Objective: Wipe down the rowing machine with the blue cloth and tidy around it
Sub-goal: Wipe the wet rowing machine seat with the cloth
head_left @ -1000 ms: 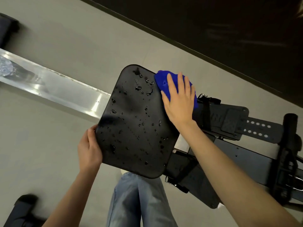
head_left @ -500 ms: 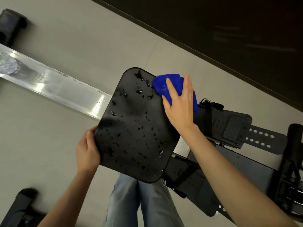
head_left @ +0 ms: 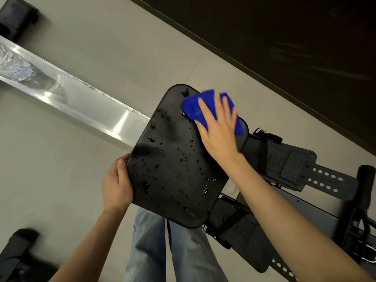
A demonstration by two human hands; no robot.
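Note:
The rowing machine's black seat (head_left: 175, 165) fills the middle of the view, dotted with water drops. My right hand (head_left: 218, 129) lies flat on the blue cloth (head_left: 195, 107), pressing it onto the seat's far right corner. My left hand (head_left: 117, 185) grips the seat's near left edge, thumb on top. The silver rail (head_left: 85, 102) runs from under the seat to the upper left.
Black footplates with straps (head_left: 284, 159) and a black upright bar (head_left: 366, 186) lie to the right. Black machine feet sit at the top left (head_left: 17, 16) and bottom left (head_left: 18, 253). My jeans-clad legs (head_left: 168, 253) are below the seat. A dark wall (head_left: 284, 47) borders the grey floor.
My right hand has slid the blue cloth leftward onto the seat's far corner. My left hand keeps its hold on the seat's edge.

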